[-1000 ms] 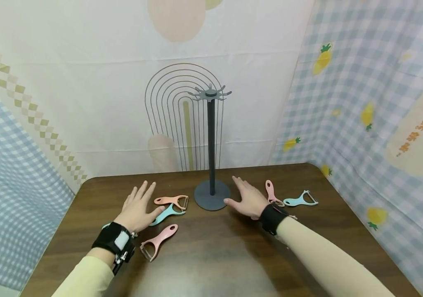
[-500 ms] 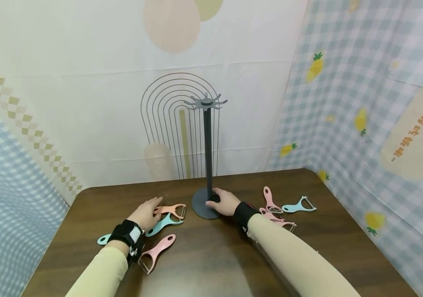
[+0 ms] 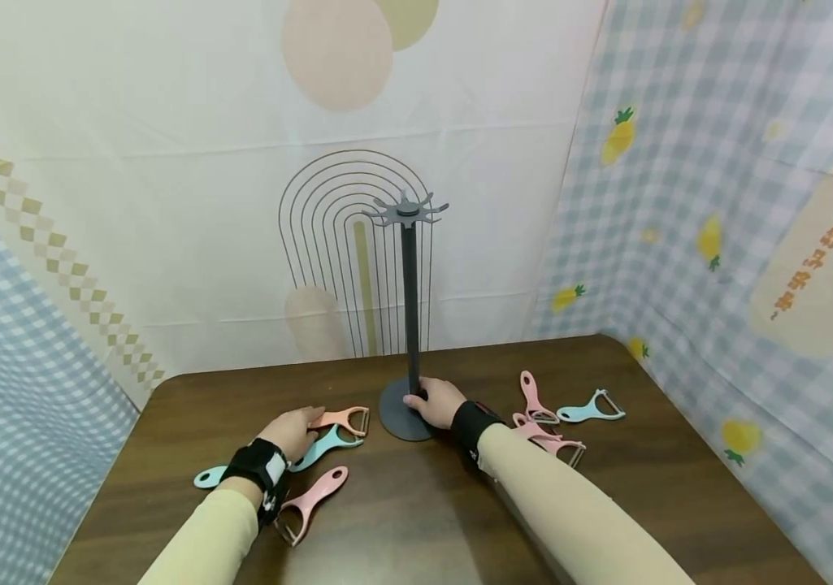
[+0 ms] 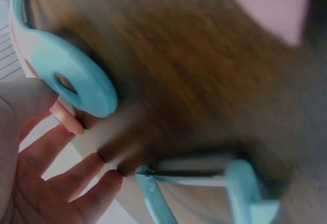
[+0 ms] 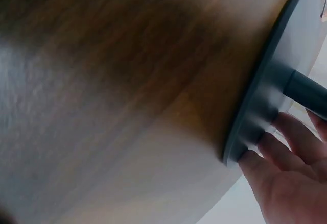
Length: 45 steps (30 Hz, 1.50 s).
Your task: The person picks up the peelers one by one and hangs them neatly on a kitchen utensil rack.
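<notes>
My left hand point(image 3: 292, 433) pinches the handle end of an orange peeler point(image 3: 343, 418) between thumb and fingers. Beside it lies a teal peeler point(image 3: 327, 445), whose handle point(image 4: 97, 89) passes close to the thumb in the left wrist view. Low on the pole of a dark grey stand point(image 3: 412, 301), my right hand point(image 3: 440, 404) holds on with the thumb in front. The other fingers point(image 5: 286, 157) reach down to the round base point(image 5: 260, 96) in the right wrist view. A ring of hooks point(image 3: 407, 213) tops the upright stand.
Nearer me lies a pink peeler point(image 3: 316, 497); another teal one point(image 3: 209, 477) is partly behind the left wrist. On the right are several pink peelers point(image 3: 531, 396) and a light blue peeler point(image 3: 590, 408). Patterned cloth point(image 3: 204, 203) hangs behind the brown table point(image 3: 387, 528).
My left hand has come down from above the table and taken hold of the orange peeler's handle. My right hand has moved left from beside the stand onto its pole.
</notes>
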Available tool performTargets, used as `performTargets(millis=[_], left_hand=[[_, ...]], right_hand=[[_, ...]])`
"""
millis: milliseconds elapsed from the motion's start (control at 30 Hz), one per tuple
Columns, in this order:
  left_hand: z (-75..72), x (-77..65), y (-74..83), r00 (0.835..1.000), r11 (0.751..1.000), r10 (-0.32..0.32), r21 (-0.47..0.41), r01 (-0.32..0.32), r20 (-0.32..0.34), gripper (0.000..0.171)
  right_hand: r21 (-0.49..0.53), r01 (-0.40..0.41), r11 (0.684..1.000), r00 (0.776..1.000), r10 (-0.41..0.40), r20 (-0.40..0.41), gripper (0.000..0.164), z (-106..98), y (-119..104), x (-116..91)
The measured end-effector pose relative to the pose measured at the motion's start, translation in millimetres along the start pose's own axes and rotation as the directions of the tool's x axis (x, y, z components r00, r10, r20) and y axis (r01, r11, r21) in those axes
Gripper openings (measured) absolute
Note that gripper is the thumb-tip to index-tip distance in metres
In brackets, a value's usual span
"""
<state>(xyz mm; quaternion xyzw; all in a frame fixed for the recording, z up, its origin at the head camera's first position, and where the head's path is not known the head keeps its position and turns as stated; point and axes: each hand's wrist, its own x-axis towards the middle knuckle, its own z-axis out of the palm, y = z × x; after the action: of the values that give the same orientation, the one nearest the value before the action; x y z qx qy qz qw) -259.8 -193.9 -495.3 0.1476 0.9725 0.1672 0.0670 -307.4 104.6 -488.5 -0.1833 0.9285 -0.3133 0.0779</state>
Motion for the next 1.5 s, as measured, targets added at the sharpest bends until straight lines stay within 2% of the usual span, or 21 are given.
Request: performTargets(millis=[100, 200, 333, 567, 767, 967, 1067, 1200, 1267, 1500], left_hand=[[2.2, -1.3, 0.0, 1.000, 0.999, 0.002, 0.048, -0.001, -0.020, 0.037], [7.0, -0.3, -2.2, 0.998, 0.997, 0.010, 0.080, -0.006, -0.061, 0.031], [10.3, 3.5, -5.5, 0.998, 0.997, 0.004, 0.073, 0.001, -0.065, 0.030], [4.7, 7.2, -3.9, 0.999, 0.997, -0.014, 0.081, 0.017, -0.032, 0.026], [7.0, 6.5, -7.2, 0.996, 0.992, -0.001, 0.128, 0.013, -0.094, 0.018], [8.8, 11.8, -7.1, 0.990, 0.993, 0.025, 0.116, -0.009, -0.138, 0.015], [4.3, 8.7, -5.7, 0.988, 0.998, 0.010, 0.056, -0.001, -0.154, 0.009], [-6.0, 0.3, -4.4, 0.983, 0.995, -0.067, -0.084, 0.053, -0.172, 0.012], [-10.2, -2.6, -5.4, 0.979, 0.990, -0.091, -0.119, 0.069, -0.184, 0.012], [-27.8, -7.3, -6.5, 0.962, 0.975, -0.108, -0.214, 0.054, -0.250, 0.008]], right_hand=[[-0.005, 0.003, 1.000, 1.000, -0.002, 0.026, 0.036, 1.9, -6.6, -5.7], [-0.039, 0.016, 0.999, 0.999, -0.015, 0.032, 0.032, 4.1, -8.1, -9.9], [-0.081, 0.030, 0.996, 0.999, -0.029, 0.020, 0.040, 6.2, -4.1, -10.4], [-0.113, 0.002, 0.994, 1.000, -0.004, -0.016, 0.050, 17.1, 1.3, -7.9], [-0.145, 0.002, 0.989, 1.000, -0.006, -0.025, 0.050, 22.3, 0.5, -5.4], [-0.145, -0.044, 0.988, 0.999, 0.042, -0.016, 0.050, 14.7, -1.9, -6.4], [-0.145, -0.047, 0.988, 0.999, 0.046, -0.010, 0.049, 13.0, -2.2, -6.1], [-0.143, -0.035, 0.989, 0.999, 0.036, 0.001, 0.049, 13.3, -0.5, -5.8], [-0.147, -0.024, 0.989, 1.000, 0.024, 0.000, 0.048, 13.2, 0.9, -5.9], [-0.156, 0.005, 0.988, 1.000, -0.005, 0.001, 0.044, 11.2, 0.1, -7.3]])
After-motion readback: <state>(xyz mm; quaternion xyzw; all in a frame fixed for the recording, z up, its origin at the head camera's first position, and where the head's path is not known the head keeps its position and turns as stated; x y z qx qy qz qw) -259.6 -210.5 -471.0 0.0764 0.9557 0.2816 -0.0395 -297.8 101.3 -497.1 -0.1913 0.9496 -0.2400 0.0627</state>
